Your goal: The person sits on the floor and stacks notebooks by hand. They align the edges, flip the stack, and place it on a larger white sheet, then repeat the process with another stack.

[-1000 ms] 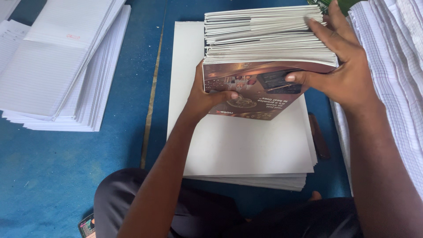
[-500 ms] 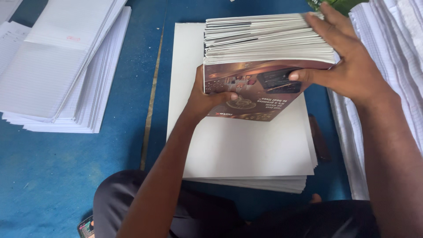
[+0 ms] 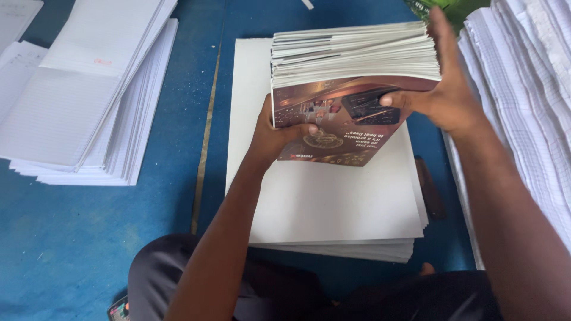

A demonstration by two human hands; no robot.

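Note:
I hold a thick bundle of booklets with white page edges, tilted up toward me over a stack of large white sheets. Its near face is a glossy brown printed cover. My left hand grips the bundle's lower left side, thumb pressed on the cover. My right hand clamps the right end, thumb on the cover and fingers stretched up along the side of the bundle.
A pile of ruled paper sheets lies at the left on the blue floor. Another tall pile of ruled sheets lies along the right edge. A green wrapper shows at the top right. My knees are at the bottom.
The bundle has tipped a little more upright and my right hand's fingers have straightened upward along its side. My left hand keeps the same hold.

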